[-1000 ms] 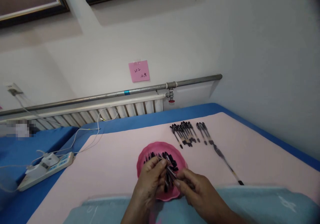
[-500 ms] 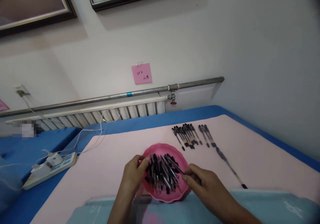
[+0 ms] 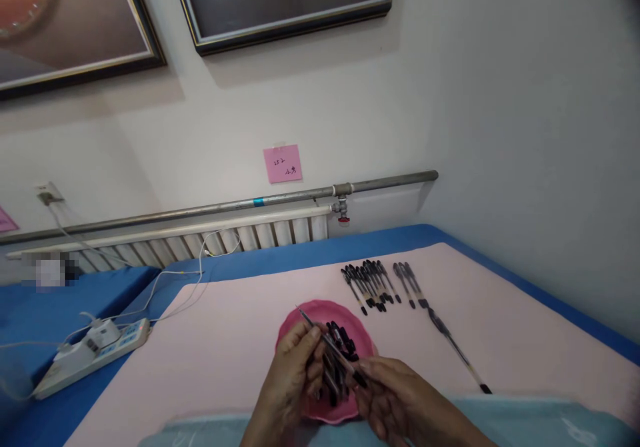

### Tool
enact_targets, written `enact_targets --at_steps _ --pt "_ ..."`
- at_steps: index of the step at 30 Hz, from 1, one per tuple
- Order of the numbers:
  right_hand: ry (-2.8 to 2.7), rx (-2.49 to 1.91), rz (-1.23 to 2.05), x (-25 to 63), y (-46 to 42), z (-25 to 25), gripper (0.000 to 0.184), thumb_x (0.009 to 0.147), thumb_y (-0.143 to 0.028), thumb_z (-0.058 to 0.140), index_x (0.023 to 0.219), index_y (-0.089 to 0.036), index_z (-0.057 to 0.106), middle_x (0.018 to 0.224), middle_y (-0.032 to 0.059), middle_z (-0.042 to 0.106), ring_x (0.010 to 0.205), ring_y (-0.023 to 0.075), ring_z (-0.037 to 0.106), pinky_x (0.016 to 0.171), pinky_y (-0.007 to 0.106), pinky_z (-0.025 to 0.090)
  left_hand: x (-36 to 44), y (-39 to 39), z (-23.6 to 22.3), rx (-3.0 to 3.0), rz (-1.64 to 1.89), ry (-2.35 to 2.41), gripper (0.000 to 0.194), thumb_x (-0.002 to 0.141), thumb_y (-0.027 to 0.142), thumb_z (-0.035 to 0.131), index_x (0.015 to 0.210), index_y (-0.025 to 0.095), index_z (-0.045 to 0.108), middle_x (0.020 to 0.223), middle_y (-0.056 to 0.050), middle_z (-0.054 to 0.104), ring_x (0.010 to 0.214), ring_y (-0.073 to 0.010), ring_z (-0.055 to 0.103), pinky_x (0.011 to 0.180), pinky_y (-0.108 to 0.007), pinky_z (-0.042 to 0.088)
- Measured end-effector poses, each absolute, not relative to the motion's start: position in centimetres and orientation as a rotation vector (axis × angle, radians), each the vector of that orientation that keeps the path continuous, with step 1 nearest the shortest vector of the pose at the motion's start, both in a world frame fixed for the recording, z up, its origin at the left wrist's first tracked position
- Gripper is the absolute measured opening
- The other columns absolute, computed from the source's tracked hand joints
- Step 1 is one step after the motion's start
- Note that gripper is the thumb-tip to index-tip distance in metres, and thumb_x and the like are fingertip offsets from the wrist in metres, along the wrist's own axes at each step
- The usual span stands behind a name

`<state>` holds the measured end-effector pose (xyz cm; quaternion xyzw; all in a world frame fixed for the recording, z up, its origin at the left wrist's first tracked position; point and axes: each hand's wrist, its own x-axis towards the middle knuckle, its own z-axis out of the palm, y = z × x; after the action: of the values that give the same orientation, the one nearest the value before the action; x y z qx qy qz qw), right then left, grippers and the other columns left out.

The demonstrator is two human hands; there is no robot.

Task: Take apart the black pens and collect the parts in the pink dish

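Note:
A slim ballpoint pen (image 3: 333, 348) is held slantwise over the pink scalloped bowl (image 3: 289, 320), its bare tip pointing up and left and its dark end down and right. My left hand (image 3: 293, 370) pinches the barrel near the tip. At the dark end, the thumb and fingers of my right hand (image 3: 403, 390) close on the pen. Loose black pens (image 3: 345, 340) lie heaped in the bowl below, partly covered by both hands. Whether any cap is inside the right hand cannot be seen.
Behind the bowl, several capped pens (image 3: 371, 284) lie side by side on the pink sheet (image 3: 225, 340), with a smaller group (image 3: 410, 284) to their right. Another pen (image 3: 463, 350) lies at the right. A power strip (image 3: 95, 357) with white cables stands at the left.
Both hands have come together above the bowl, with the pen now between them. The left hand has left the bowl's rim, and the view has tilted slightly upward.

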<state>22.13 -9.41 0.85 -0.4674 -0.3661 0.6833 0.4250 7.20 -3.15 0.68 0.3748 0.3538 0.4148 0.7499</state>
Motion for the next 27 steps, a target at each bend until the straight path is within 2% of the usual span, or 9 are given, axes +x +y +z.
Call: enact_targets --at_steps 3,7,10,13,18,20,23,25,27 --pt "-0.813 -1.185 1.782 22.1 -9.5 1.1 0.03 0.078 -0.041 0.046 0.078 -0.013 0.058 0.055 0.0001 0.059 0.035 0.0046 0.047 0.028 0.012 0.024 6.7 -2.9 0.8 0.841 0.911 0.757 0.036 0.068 0.044 0.068 0.084 0.016 0.052 0.048 0.011 0.039 0.031 0.0011 0.022 0.031 -0.013 0.012" --pt "-0.879 -1.165 1.788 22.1 -9.5 0.9 0.027 0.077 -0.041 0.05 0.071 -0.015 0.054 0.047 -0.0048 0.053 0.03 0.0028 0.038 0.029 0.013 0.018 7.0 -3.0 0.5 0.854 0.939 0.728 0.03 0.073 0.041 0.065 0.084 0.016 0.052 0.049 0.01 0.04 0.033 0.0005 0.024 0.032 -0.013 0.015" --pt "-1.006 -1.242 1.659 22.2 -9.3 0.6 0.021 0.074 -0.038 0.054 0.068 -0.018 0.049 0.041 -0.0096 0.045 0.028 0.0022 0.031 0.03 0.014 0.018 7.2 -3.0 0.0 0.847 0.966 0.764 0.028 0.074 0.04 0.064 0.079 0.018 0.048 0.048 0.011 0.037 0.033 -0.0004 0.023 0.031 -0.013 0.016" --pt "-1.101 -1.336 1.497 22.3 -9.1 0.4 0.017 0.069 -0.031 0.059 0.07 -0.02 0.046 0.042 -0.0115 0.044 0.028 0.0017 0.031 0.031 0.014 0.02 7.4 -3.0 -0.4 0.862 0.974 0.79 0.028 0.075 0.041 0.062 0.075 0.019 0.045 0.045 0.012 0.034 0.032 -0.0007 0.021 0.03 -0.013 0.017" --pt "-0.963 -1.217 1.645 22.0 -9.4 0.9 0.026 0.079 -0.043 0.045 0.084 -0.018 0.048 0.056 -0.0045 0.056 0.03 0.0033 0.039 0.029 0.015 0.021 7.5 -3.0 -0.1 0.854 1.011 0.774 0.029 0.074 0.042 0.064 0.08 0.017 0.049 0.048 0.011 0.037 0.033 -0.0005 0.026 0.031 -0.012 0.02" --pt "-0.93 -1.188 1.709 22.0 -9.4 0.7 0.033 0.081 -0.046 0.039 0.081 -0.016 0.051 0.057 -0.0018 0.057 0.033 0.0041 0.042 0.029 0.015 0.02 7.4 -3.0 0.0 0.848 1.01 0.773 0.031 0.073 0.042 0.065 0.081 0.017 0.05 0.048 0.011 0.037 0.033 -0.0005 0.026 0.03 -0.012 0.02" --pt "-1.051 -1.252 1.591 22.2 -9.3 0.1 0.025 0.077 -0.041 0.049 0.07 -0.017 0.049 0.049 -0.0059 0.051 0.031 0.0023 0.037 0.03 0.014 0.02 7.4 -3.0 -0.1 0.832 1.019 0.773 0.03 0.072 0.041 0.065 0.081 0.016 0.051 0.048 0.011 0.037 0.032 -0.0005 0.027 0.03 -0.012 0.02" --pt "-1.109 -1.309 1.463 22.2 -9.2 -0.2 0.02 0.073 -0.036 0.056 0.073 -0.017 0.049 0.047 -0.009 0.048 0.028 0.0009 0.031 0.03 0.014 0.019 7.4 -2.9 -0.2 0.82 1.029 0.778 0.029 0.072 0.04 0.066 0.079 0.017 0.05 0.049 0.01 0.038 0.032 -0.0004 0.027 0.03 -0.012 0.021" --pt "-1.068 -1.307 1.481 22.1 -9.1 -0.1 0.022 0.074 -0.038 0.055 0.08 -0.017 0.051 0.051 -0.0079 0.051 0.028 0.0014 0.033 0.03 0.014 0.019 7.4 -2.9 -0.2 0.806 1.034 0.78 0.029 0.071 0.04 0.066 0.077 0.017 0.049 0.049 0.01 0.038 0.032 -0.0004 0.027 0.03 -0.013 0.021"
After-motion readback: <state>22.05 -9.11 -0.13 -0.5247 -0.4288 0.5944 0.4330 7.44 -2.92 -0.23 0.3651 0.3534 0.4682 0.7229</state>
